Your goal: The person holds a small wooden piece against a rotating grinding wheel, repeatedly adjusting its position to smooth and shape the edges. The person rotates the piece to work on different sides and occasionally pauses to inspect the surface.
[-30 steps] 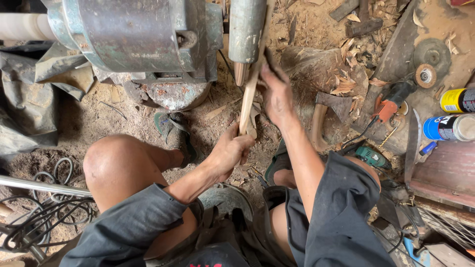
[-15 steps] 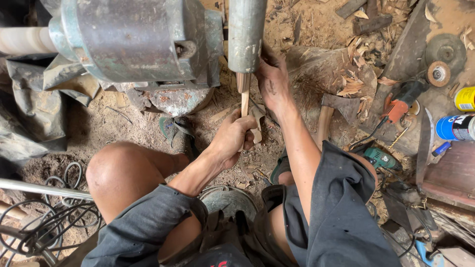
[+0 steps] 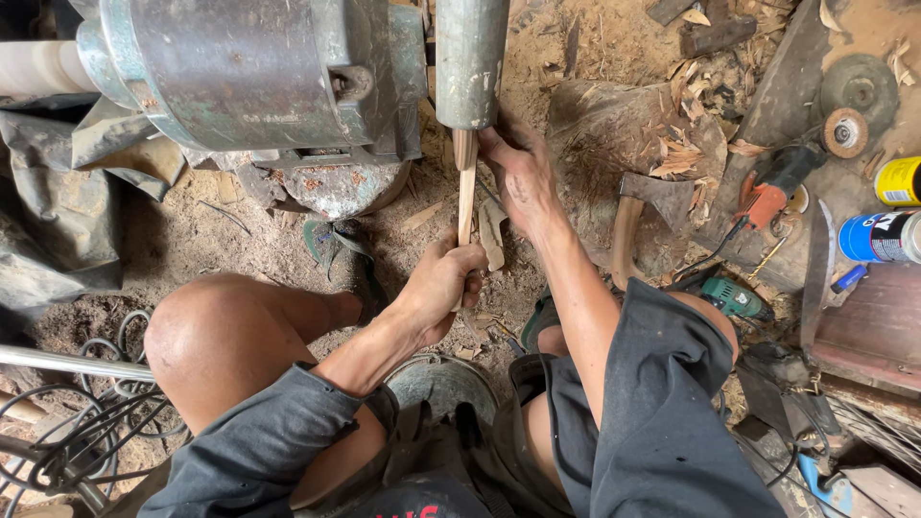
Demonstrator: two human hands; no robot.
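left hand [image 3: 443,288]: your fist is closed round the lower end of the wooden stick [image 3: 466,197], centre frame.
right hand [image 3: 518,173]: fingers curled on the stick's top, just under the grey-green cylinder [image 3: 470,58]; exact grip hard to make out.
wooden stick: upright, pale, top end hidden inside the cylinder.
cans: yellow can [image 3: 898,182] and blue can [image 3: 881,237] lying at right edge, both cut off; label print too small.
hatchet [image 3: 638,216]: right of your forearm, on the dirt floor [image 3: 211,240].
motor housing [image 3: 249,72]: upper left, cropped by frame top.
cables [image 3: 67,441]: lower left, tangled.
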